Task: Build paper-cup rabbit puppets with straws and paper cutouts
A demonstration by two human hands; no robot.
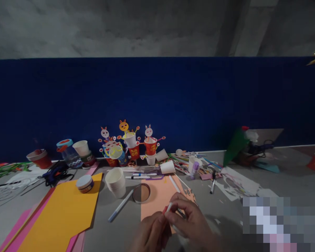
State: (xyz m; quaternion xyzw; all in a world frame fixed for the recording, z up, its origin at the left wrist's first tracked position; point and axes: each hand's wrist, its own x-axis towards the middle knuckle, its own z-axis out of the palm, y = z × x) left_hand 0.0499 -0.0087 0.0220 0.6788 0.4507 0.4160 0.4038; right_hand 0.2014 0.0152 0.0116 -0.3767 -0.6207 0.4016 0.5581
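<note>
My left hand (151, 229) is closed, its fingertips pinching a small red piece (165, 210). Right beside it, my right hand (190, 215) pinches a small white piece (169, 207) against the red one; what exactly these pieces are is too small to tell. A dark, pen-like length shows under my right fingers, partly hidden. Both hands are over the front of a peach paper sheet (152, 185). A roll of tape (141, 193) lies on that sheet's left edge, with a capped marker (120, 205) next to it. Behind them stands a stack of white paper cups (115, 182).
Decorated cups with rabbit faces (150, 145) stand along the blue partition (186, 98). Yellow card (68, 203) with a small jar (84, 183) lies left. A purple glue stick (195, 170), a black marker (213, 182) and paper scraps (241, 182) are to the right.
</note>
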